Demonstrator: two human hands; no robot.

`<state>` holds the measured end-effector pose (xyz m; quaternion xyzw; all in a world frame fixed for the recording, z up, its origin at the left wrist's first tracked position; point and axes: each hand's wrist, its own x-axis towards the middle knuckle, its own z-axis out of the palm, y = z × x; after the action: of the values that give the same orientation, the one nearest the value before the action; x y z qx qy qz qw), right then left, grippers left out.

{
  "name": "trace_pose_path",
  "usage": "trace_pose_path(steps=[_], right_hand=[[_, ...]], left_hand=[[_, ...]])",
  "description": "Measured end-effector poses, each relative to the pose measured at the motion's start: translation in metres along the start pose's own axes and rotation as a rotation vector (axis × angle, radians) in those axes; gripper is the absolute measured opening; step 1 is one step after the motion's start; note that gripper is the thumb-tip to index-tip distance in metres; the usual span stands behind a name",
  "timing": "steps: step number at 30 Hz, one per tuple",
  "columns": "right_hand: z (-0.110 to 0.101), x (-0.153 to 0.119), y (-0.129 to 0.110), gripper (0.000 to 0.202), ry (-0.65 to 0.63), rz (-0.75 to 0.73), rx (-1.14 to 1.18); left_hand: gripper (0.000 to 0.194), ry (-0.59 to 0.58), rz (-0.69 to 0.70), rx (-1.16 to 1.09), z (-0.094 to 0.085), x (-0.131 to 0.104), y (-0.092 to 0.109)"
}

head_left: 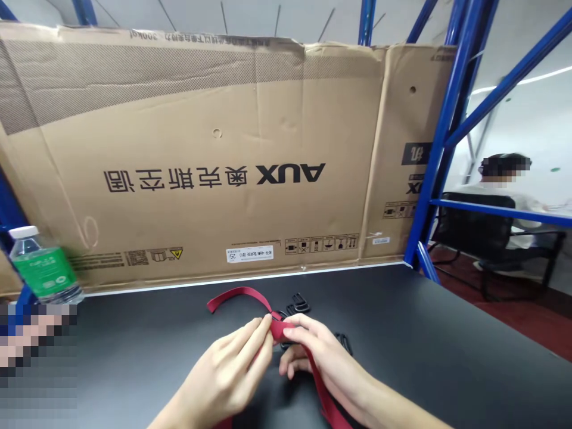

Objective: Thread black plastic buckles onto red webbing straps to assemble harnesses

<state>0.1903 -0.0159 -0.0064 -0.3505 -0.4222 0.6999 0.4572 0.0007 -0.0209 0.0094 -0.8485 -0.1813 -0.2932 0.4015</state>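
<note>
A red webbing strap runs between my two hands above the black tabletop. Its free end curls away to the upper left, and another length hangs down past my right palm to the bottom edge. My left hand pinches the strap from the left, fingers pressed together. From the other side, my right hand grips it between thumb and fingers, with the lower fingers curled. A dark ring or buckle seems to sit on the strap by my fingertips, mostly hidden. Black buckles lie just behind my hands, and another black buckle is right of them.
A water bottle with a green label stands at the table's left edge. Behind the black table rises a large cardboard sheet. Blue metal posts frame it. A person sits in a chair at far right.
</note>
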Motion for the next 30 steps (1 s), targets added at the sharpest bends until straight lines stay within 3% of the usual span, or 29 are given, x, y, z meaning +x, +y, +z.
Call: trace_pose_path(steps=[6,10,20,23,27,30], right_hand=[[-0.004,0.006,0.006,0.049,-0.059,-0.063,-0.083],[-0.005,0.007,0.01,0.044,-0.113,-0.12,-0.068],[-0.004,0.004,0.003,0.039,-0.039,-0.225,0.002],[-0.003,0.003,0.001,0.038,-0.025,-0.239,0.019],[-0.004,0.001,-0.001,0.037,-0.022,-0.282,0.0],[-0.005,0.0,-0.002,0.038,-0.032,-0.311,-0.035]], left_hand=[[0.036,-0.027,0.043,-0.036,-0.002,-0.001,0.004],[0.037,-0.004,0.069,-0.065,-0.009,0.005,0.007],[0.04,-0.037,0.062,-0.078,-0.017,0.01,0.006],[0.041,-0.035,0.033,-0.114,-0.015,0.007,0.006],[0.043,0.059,-0.035,-0.235,-0.005,0.001,0.012],[0.035,0.106,-0.219,-0.308,0.002,-0.001,0.021]])
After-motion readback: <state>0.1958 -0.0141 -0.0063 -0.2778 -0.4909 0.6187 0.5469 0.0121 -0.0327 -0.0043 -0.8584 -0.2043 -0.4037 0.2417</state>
